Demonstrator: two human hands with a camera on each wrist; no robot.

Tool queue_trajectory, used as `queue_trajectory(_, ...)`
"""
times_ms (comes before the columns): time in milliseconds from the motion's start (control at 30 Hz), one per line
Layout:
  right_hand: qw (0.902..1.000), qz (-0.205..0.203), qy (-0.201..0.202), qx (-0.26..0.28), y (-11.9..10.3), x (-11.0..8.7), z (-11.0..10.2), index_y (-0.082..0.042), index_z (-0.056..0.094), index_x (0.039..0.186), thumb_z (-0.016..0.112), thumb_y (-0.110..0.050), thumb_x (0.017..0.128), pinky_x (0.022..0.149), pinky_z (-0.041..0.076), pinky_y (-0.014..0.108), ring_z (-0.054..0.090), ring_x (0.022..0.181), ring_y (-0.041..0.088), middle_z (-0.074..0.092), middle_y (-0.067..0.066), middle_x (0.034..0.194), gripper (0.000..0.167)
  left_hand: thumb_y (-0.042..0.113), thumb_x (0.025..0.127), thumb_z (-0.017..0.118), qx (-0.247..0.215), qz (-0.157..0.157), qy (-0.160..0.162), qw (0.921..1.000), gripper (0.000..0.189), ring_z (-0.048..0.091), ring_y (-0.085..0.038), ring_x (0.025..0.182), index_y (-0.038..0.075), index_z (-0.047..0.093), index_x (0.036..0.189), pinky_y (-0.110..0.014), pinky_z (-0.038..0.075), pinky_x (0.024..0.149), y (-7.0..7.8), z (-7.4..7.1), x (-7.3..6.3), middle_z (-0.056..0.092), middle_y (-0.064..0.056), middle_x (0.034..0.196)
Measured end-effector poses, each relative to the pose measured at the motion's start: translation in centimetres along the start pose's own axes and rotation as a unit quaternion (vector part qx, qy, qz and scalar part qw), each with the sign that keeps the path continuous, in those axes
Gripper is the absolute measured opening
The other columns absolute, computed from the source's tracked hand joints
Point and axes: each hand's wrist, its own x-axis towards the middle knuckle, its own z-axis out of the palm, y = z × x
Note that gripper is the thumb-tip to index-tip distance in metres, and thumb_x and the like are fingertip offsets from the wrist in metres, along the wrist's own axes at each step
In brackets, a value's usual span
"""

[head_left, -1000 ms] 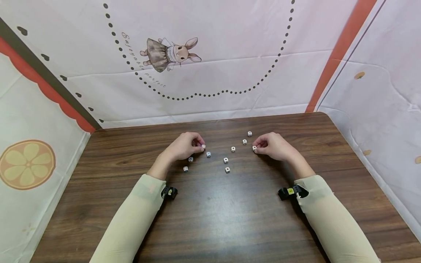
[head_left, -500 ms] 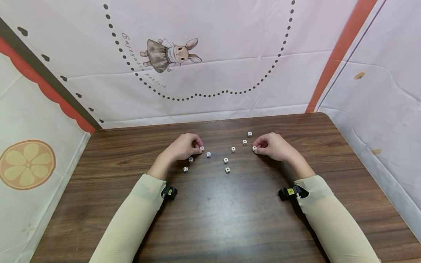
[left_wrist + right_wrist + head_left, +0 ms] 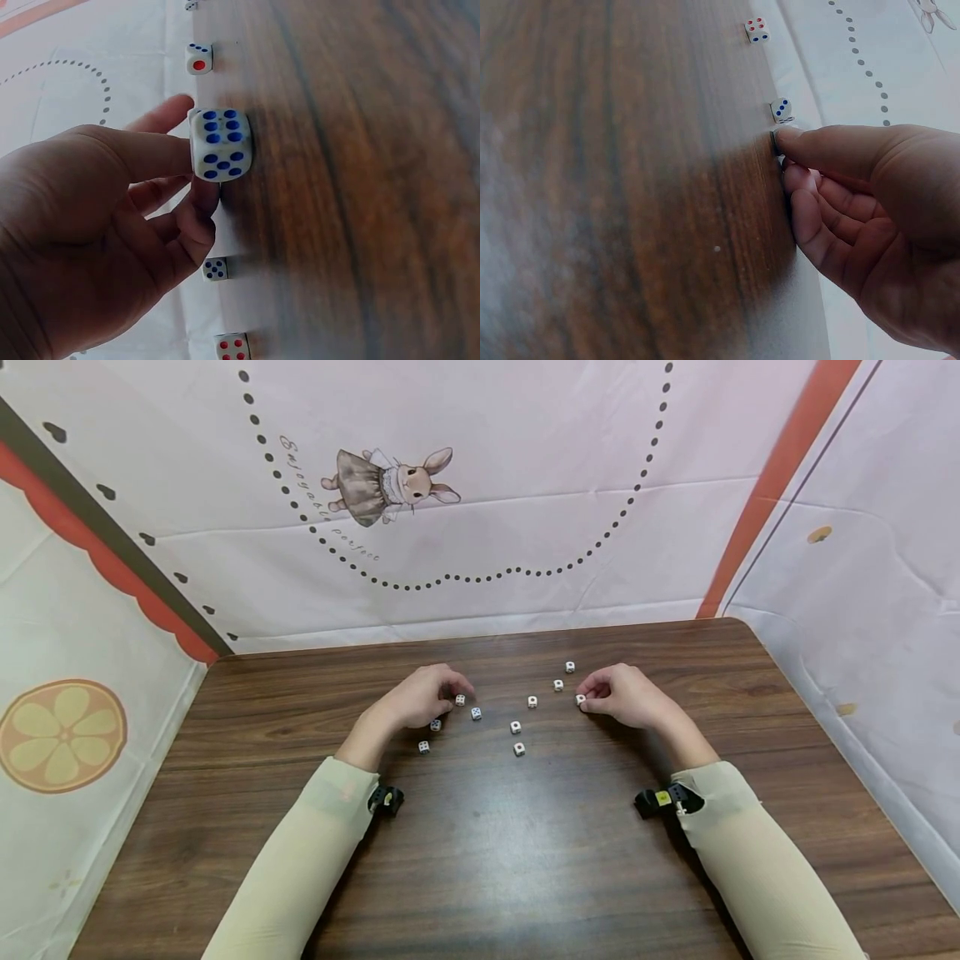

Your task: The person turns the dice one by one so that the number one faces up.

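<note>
My left hand [image 3: 420,697] is over the back of the table, its thumb and index finger spread apart on either side of a small white die [image 3: 460,700]. Another die [image 3: 476,713] lies just right of those fingertips, and one more [image 3: 436,725] sits below the thumb. In the left wrist view a large near die [image 3: 221,146] with blue pips covers part of the fingers. My right hand [image 3: 624,695] pinches a die [image 3: 581,699] at the tabletop between thumb and fingers. In the right wrist view the thumb mostly hides that die; another die [image 3: 781,109] stands beyond it.
A slanting row of dice runs between the hands, from a far die [image 3: 570,667] to a near die [image 3: 519,749]. One die [image 3: 423,747] lies nearest the left forearm. The brown wooden table [image 3: 480,877] meets a printed cloth [image 3: 525,527] at its back edge.
The left hand brought its die slightly down and left, then its thumb and index finger parted around it, letting go. The right hand keeps its pinch in place.
</note>
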Motion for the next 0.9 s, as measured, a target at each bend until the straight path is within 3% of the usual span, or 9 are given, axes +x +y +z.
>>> queue_trajectory(133,1.0000,0.003,0.000,0.001,-0.04,0.02,0.04,-0.004,0.078,0.104,0.078,-0.008,0.095,0.077,0.052,0.036,0.065,0.082,0.016,0.072,-0.001,0.087,0.010,-0.003,0.096,0.072,0.009,0.018,-0.004,0.9998,0.031,0.062,-0.023,0.104,0.015,0.080,0.119,-0.043,0.049,0.095,-0.01,-0.08,-0.04,0.069,-0.003,0.112)
queue_trajectory(333,1.0000,0.003,0.000,-0.001,-0.12,0.00,0.05,-0.004,0.078,0.104,0.078,-0.008,0.095,0.077,0.052,0.036,0.065,0.082,0.016,0.072,-0.001,0.087,0.010,0.005,0.098,0.075,0.002,0.004,-0.009,1.0000,0.019,0.061,-0.018,0.094,0.015,0.081,0.113,-0.040,0.050,0.088,0.06,-0.04,0.10,0.069,0.001,0.102)
queue_trajectory(600,1.0000,0.004,-0.002,0.000,-0.19,-0.07,-0.08,-0.003,0.078,0.105,0.078,-0.007,0.095,0.079,0.052,0.037,0.066,0.083,0.016,0.073,0.000,0.088,0.011,0.000,0.097,0.072,-0.012,-0.008,-0.010,0.9998,0.021,0.059,-0.015,0.079,0.013,0.080,0.113,-0.036,0.049,0.079,0.30,-0.19,0.02,0.068,0.001,0.086)
queue_trajectory(900,1.0000,0.001,-0.001,0.001,-0.14,-0.08,-0.03,-0.003,0.078,0.105,0.078,-0.007,0.095,0.079,0.053,0.036,0.066,0.083,0.015,0.073,-0.001,0.088,0.011,0.006,0.099,0.073,-0.007,-0.019,0.010,0.9997,0.011,0.059,-0.017,0.084,0.008,0.076,0.109,-0.036,0.048,0.081,0.33,-0.07,-0.01,0.064,-0.002,0.089)
